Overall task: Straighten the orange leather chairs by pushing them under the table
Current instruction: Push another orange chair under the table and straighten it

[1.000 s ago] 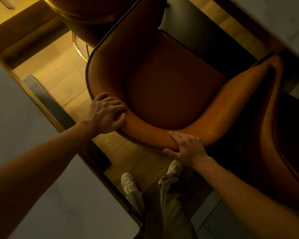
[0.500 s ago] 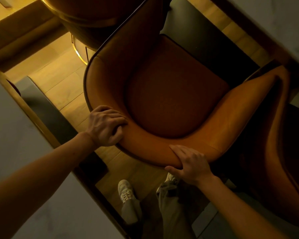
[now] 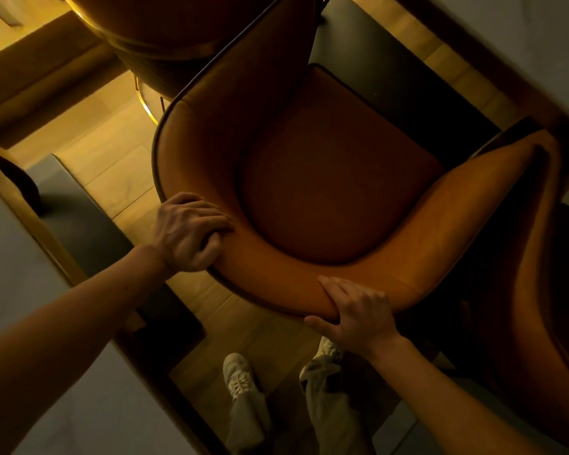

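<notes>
Nearest the camera, the person's loose trousers [image 3: 329,408] and two pale laced shoes [image 3: 239,376] stand on a wooden plank floor [image 3: 112,149], warm yellow in the dim light. To the left, a pale slab [image 3: 30,290] with a wooden edge runs diagonally across the lower corner, and a dark grey strip [image 3: 79,205] lies just beyond that edge.

Two bare forearms reach up to the orange leather chair [image 3: 326,284], which stands on the floor directly ahead of the feet, its curved back towards the person. The left hand [image 3: 191,234] grips the back's rim where it bends into the left side, fingers curled over the top onto the inner face. The right hand [image 3: 358,313] holds the rim near the middle of the back – fingers laid over the top, thumb stretched along the outer face below, the padded edge pinched between them.

The chair is a tub shape: a smooth orange shell with dark piping round its outer edge, wrapping a darker, rust-brown seat cushion [image 3: 335,178] with rounded corners. Its open front points away, towards the upper right.

A second orange chair [image 3: 539,307] stands touching or just beside it on the right, mostly in shadow. A third chair [image 3: 178,27], with a brass-coloured band, sits close at the top left. Beyond the seat's front lies a dark panel [image 3: 391,80], then more planks, then a blurred pale surface [image 3: 546,34] with a wooden edge – whether the seat reaches under it cannot be told.
</notes>
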